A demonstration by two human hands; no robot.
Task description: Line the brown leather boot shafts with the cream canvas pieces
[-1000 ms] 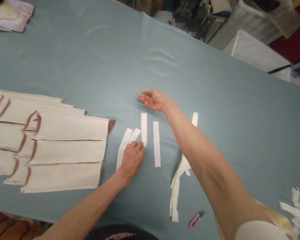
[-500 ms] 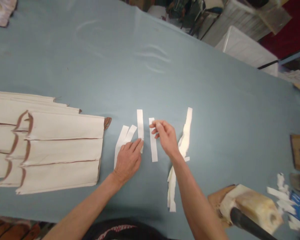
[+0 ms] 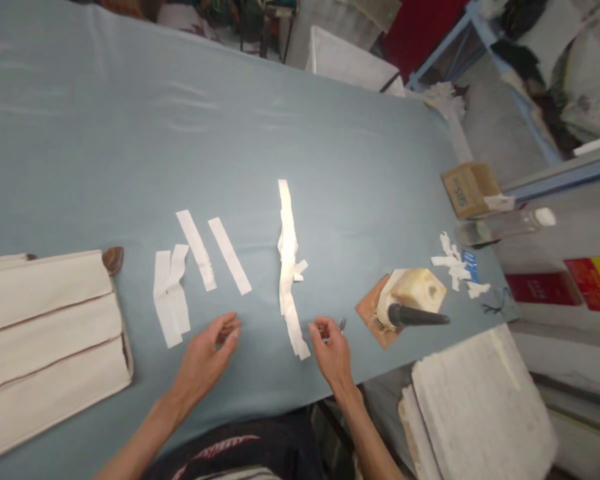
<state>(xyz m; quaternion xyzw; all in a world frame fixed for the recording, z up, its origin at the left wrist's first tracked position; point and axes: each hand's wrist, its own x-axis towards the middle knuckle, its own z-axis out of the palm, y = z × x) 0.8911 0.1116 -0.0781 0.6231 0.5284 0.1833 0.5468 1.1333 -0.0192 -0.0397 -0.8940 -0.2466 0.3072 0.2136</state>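
My left hand (image 3: 203, 357) hovers just over the blue-grey table cover (image 3: 330, 153) near its front edge, fingers apart and holding nothing. It is below a pair of overlapping white strips (image 3: 169, 297). Two single white strips (image 3: 196, 250) (image 3: 230, 257) lie slanted beyond them. My right hand (image 3: 331, 348) is closed in a pinch on a small pair of snips (image 3: 341, 325), whose metal tip pokes out past the fingers. It sits right beside the lower end of a long pile of white strips (image 3: 289, 267).
Folded cream fabric pieces (image 3: 45, 320) with brown edges lie at the left. A cream block with a dark handle (image 3: 413, 300) rests on a brown pad at the right, with white scraps (image 3: 455, 267), a cardboard box (image 3: 467, 190) and a bottle (image 3: 500, 230) beyond. A white slab (image 3: 480, 413) lies off the table corner.
The view has swung to the right. Both hands have drawn back from the strips to the near edge, and my right hand has closed on the snips.
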